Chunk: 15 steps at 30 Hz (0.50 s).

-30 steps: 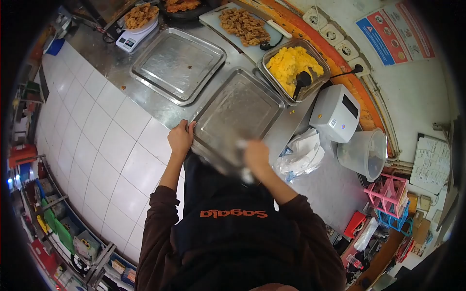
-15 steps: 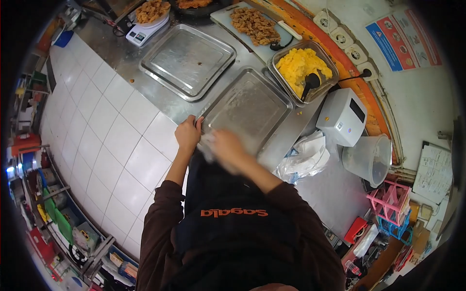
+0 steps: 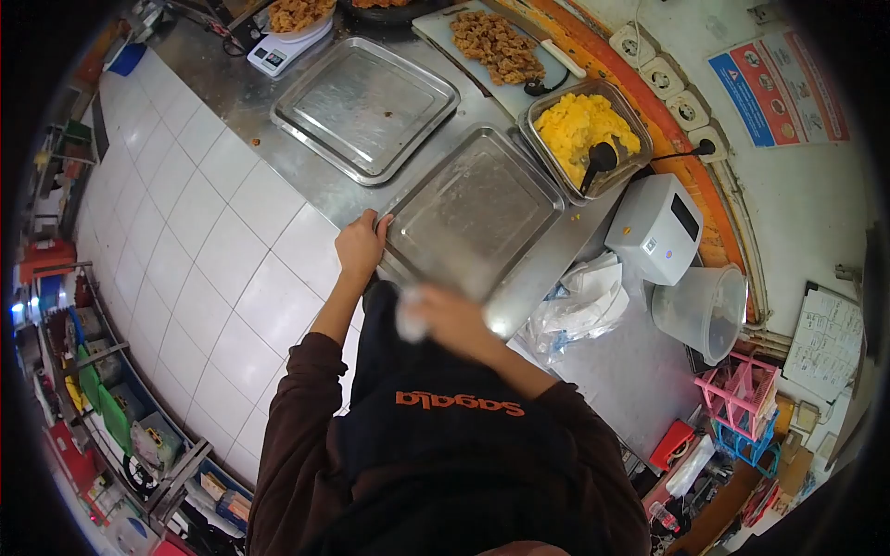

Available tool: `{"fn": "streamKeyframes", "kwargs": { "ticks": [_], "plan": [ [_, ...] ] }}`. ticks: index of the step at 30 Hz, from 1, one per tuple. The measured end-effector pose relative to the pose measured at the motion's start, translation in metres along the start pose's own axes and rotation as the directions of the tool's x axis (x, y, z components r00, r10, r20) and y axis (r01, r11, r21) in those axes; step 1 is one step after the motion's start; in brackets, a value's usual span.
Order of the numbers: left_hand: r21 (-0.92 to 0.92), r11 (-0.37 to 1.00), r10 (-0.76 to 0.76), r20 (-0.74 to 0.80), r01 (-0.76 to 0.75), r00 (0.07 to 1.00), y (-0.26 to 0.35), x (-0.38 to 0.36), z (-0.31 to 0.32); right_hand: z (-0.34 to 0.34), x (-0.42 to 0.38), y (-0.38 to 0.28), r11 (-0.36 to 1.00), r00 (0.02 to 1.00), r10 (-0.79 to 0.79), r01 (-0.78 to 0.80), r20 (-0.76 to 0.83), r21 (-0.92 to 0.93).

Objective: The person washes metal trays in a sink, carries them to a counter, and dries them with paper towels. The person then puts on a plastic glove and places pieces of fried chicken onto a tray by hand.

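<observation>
A rectangular metal tray (image 3: 473, 204) lies on the steel counter in front of me. My left hand (image 3: 362, 244) grips its left corner, thumb over the rim. Close to the tray's near edge, my right hand (image 3: 451, 320) is smeared by motion. Bunched in its fingers is a white cloth (image 3: 411, 316), too blurred to tell from a tissue. Beyond the left corner sits a second metal tray (image 3: 366, 111), with a few dark crumbs on it. At the tray's far right stands a clear tub (image 3: 619, 185) of yellow food with a black ladle (image 3: 598, 163).
A scale (image 3: 278, 51) carrying fried pieces is at the back left. More fried pieces lie on a white cutting board (image 3: 454, 32) beside a knife (image 3: 561, 57). To the right are plastic bags (image 3: 589, 296), a white machine (image 3: 654, 227) and a clear bucket (image 3: 700, 310).
My right hand has moved slightly nearer my body with the white cloth. My left hand stays on the tray's corner. The whole view has shifted a little.
</observation>
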<state>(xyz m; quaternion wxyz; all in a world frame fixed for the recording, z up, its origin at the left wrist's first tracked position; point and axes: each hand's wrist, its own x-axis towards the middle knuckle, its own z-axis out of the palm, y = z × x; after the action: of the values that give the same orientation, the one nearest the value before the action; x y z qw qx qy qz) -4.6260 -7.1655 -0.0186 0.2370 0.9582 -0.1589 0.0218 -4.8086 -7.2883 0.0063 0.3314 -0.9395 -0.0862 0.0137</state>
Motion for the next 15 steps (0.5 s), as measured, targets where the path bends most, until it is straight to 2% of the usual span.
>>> {"fn": "streamKeyframes", "kwargs": {
  "ticks": [2, 3, 4, 5, 7, 8, 9, 11, 13, 15],
  "plan": [
    [-0.008, 1.0, 0.025, 0.025, -0.025, 0.999, -0.003, 0.0, 0.001, -0.017, -0.007, 0.001, 0.999, 0.999, 0.029, -0.029, 0.017, 0.042],
    [-0.007, 1.0, 0.026, 0.025, -0.026, 0.999, -0.004, 0.0, 0.002, -0.039, -0.012, -0.001, 0.993, 0.97, 0.098, -0.11, 0.224, 0.039],
    [0.001, 1.0, 0.019, 0.061, -0.019, 0.998, -0.005, 0.001, 0.002, -0.056, -0.013, -0.002, 0.983, 0.893, 0.161, -0.185, 0.421, 0.016],
    [0.01, 1.0, 0.011, 0.097, -0.012, 0.995, -0.006, 0.002, 0.002, -0.065, -0.011, -0.004, 0.983, 0.893, 0.159, -0.182, 0.422, 0.015],
    [0.02, 1.0, 0.009, 0.103, -0.012, 0.995, -0.006, 0.002, 0.001, -0.076, -0.007, -0.005, 0.975, 0.916, 0.218, -0.22, 0.336, -0.031],
    [0.028, 1.0, 0.009, 0.11, -0.012, 0.994, -0.005, 0.003, 0.001, -0.071, 0.004, -0.008, 0.971, 0.953, 0.235, -0.24, 0.193, 0.001],
    [0.023, 0.999, 0.024, 0.112, -0.026, 0.993, -0.004, 0.003, 0.002, -0.06, 0.017, -0.012, 0.969, 0.953, 0.244, -0.248, 0.181, -0.001],
    [-0.007, 0.999, 0.046, 0.048, -0.046, 0.998, -0.004, 0.002, 0.004, -0.036, 0.038, -0.01, 0.954, 0.947, 0.297, -0.289, -0.127, 0.075],
    [-0.02, 0.998, 0.057, 0.055, -0.056, 0.997, -0.005, 0.002, 0.003, -0.006, 0.038, 0.014, 0.958, 0.948, 0.283, -0.27, -0.148, 0.099],
    [-0.003, 0.997, 0.071, 0.075, -0.071, 0.995, -0.008, 0.004, 0.005, -0.006, 0.038, 0.027, 0.961, 0.95, 0.264, -0.244, -0.167, 0.128]
  ]
}}
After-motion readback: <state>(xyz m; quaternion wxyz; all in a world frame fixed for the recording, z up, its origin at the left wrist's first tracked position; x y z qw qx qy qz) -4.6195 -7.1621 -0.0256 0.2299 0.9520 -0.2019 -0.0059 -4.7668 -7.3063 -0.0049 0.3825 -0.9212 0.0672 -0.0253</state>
